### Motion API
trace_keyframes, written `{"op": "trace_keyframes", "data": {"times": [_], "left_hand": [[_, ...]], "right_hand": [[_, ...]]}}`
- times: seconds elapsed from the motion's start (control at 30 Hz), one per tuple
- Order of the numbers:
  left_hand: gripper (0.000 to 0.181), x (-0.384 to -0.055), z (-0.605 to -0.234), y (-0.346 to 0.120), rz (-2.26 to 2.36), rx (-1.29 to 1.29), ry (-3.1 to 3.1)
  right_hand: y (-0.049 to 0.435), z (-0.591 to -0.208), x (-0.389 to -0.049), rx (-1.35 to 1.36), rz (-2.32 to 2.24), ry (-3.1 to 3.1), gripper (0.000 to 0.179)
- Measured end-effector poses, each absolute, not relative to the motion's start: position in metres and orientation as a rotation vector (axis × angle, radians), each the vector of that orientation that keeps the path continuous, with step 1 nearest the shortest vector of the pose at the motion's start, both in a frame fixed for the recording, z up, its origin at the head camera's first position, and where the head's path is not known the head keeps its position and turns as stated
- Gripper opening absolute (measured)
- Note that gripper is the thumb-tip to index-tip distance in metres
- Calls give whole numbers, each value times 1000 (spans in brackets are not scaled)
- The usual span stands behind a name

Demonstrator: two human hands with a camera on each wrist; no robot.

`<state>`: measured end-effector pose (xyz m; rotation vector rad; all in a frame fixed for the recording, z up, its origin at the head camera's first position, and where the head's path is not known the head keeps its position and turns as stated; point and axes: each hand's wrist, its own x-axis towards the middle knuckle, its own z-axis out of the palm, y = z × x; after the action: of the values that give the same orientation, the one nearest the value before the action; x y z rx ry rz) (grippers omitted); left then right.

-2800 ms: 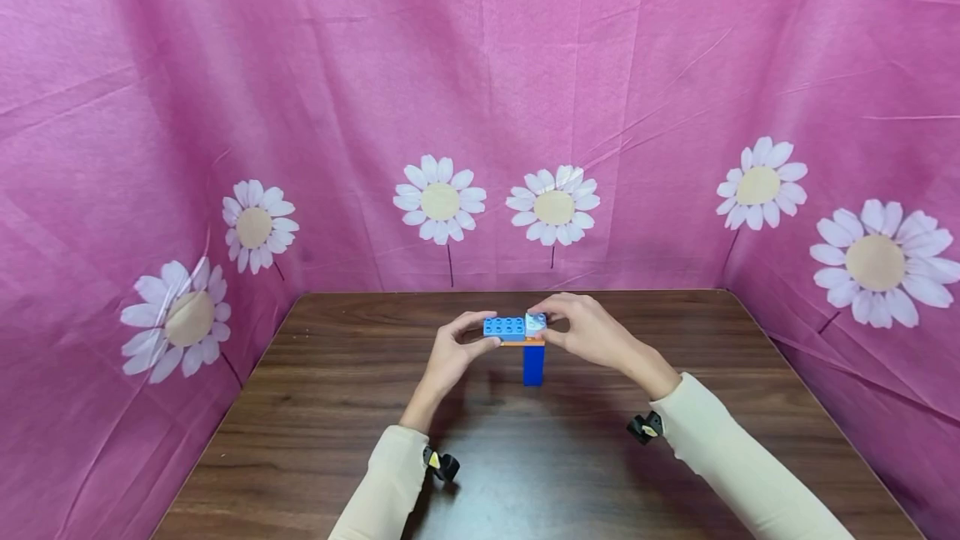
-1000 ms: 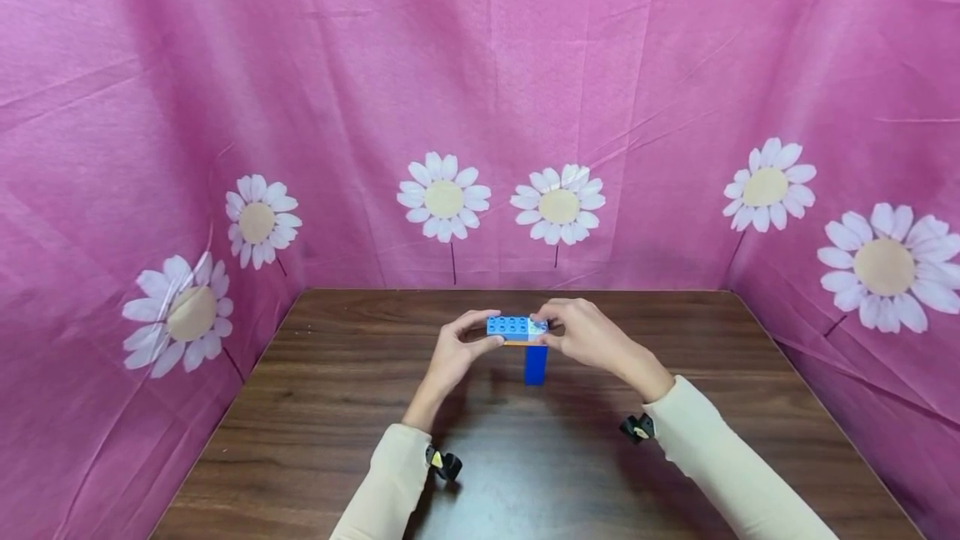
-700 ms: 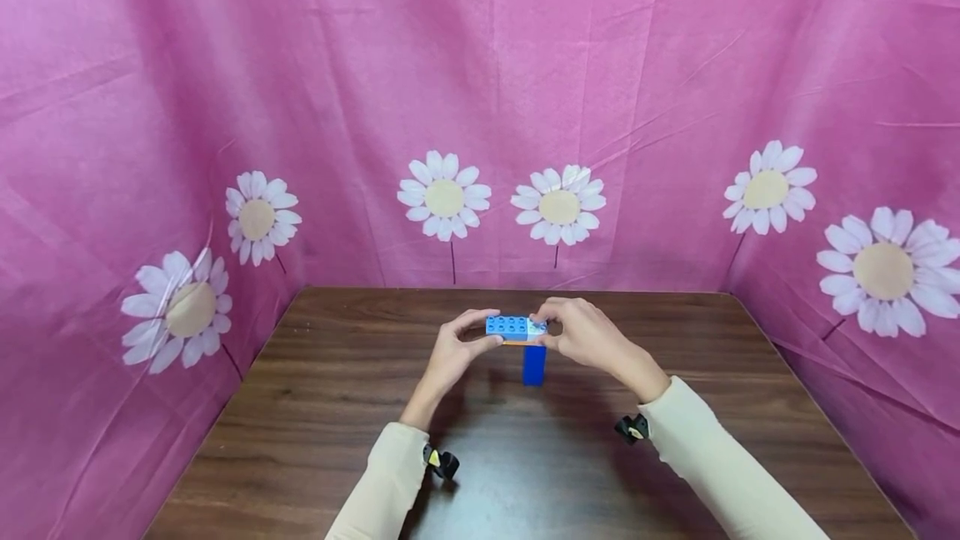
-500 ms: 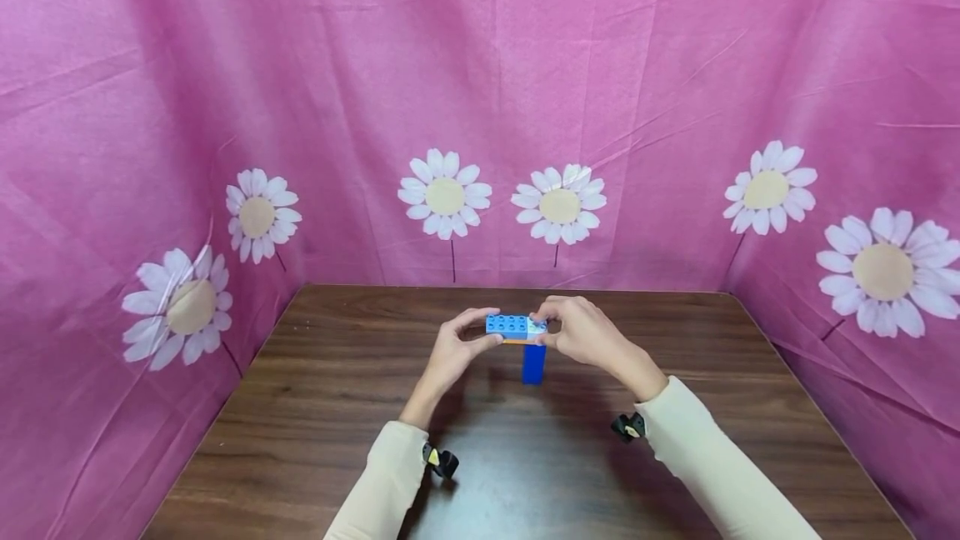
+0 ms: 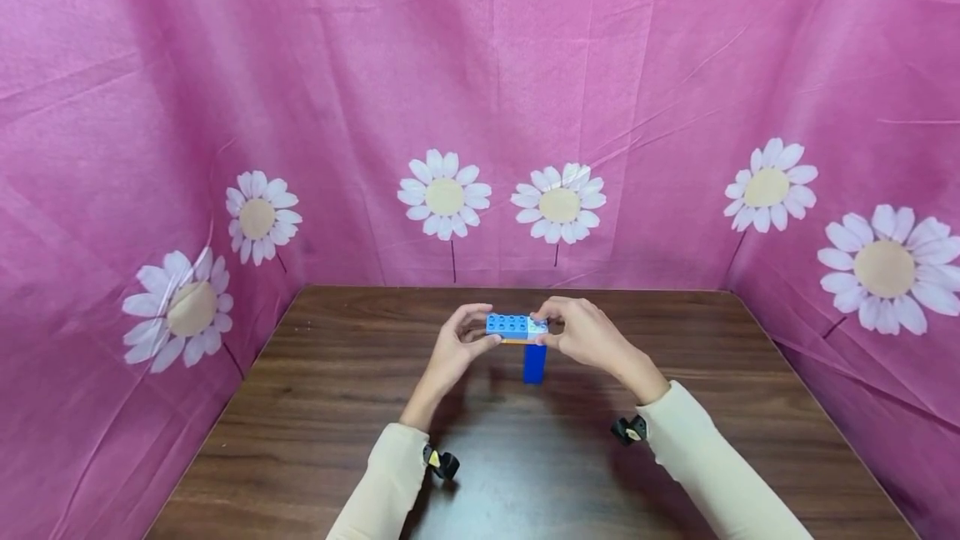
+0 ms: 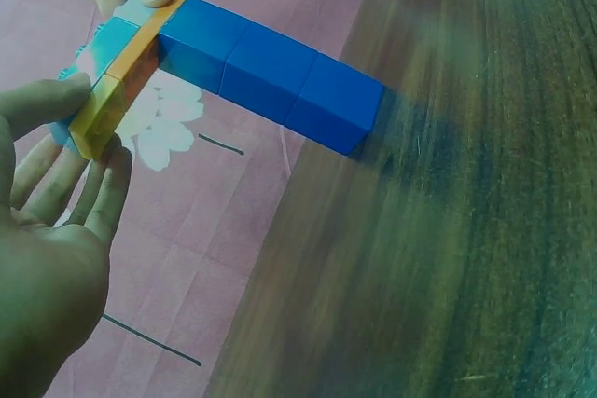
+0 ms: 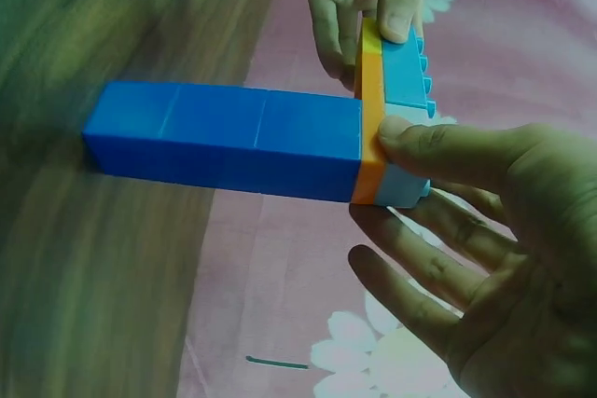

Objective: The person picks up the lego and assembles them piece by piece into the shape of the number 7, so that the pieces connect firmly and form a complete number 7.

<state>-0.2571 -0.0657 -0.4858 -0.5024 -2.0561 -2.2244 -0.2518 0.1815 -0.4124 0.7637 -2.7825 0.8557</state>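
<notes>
A tower of stacked dark blue bricks (image 7: 224, 142) stands upright on the table. Across its top lies a thin orange layer (image 7: 371, 118) with a yellow brick (image 6: 96, 118) at its left end, overhanging the tower. On this layer sit a light blue brick (image 5: 507, 325) with studs and, to its right, a pale patterned brick (image 5: 536, 327). My left hand (image 5: 452, 348) holds the left end, its thumb on the light blue brick's near side and fingers on the far side. My right hand (image 5: 592, 336) pinches the pale brick between thumb and fingers, covering part of it.
The brown wooden table (image 5: 337, 407) reaches back to a pink curtain (image 5: 480, 65) with daisy prints, which also closes off both sides. Each wrist bears a small black camera, one on the left (image 5: 441, 463) and one on the right (image 5: 628, 430).
The pale brick has gone from slightly raised to level beside the light blue brick, my right fingers moving onto its top. My left fingers have just shifted up slightly. The tower stays put.
</notes>
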Motion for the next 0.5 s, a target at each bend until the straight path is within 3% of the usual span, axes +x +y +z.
{"op": "trace_keyframes", "data": {"times": [0.27,0.5], "left_hand": [[47,-256,-486,-65,-2279,-498,-2000],[39,-255,-489,-66,-2281,-496,-1990]], "right_hand": [[191,-434,-252,788,1116,-2662,35],[196,-460,-247,698,1269,-2697,63]]}}
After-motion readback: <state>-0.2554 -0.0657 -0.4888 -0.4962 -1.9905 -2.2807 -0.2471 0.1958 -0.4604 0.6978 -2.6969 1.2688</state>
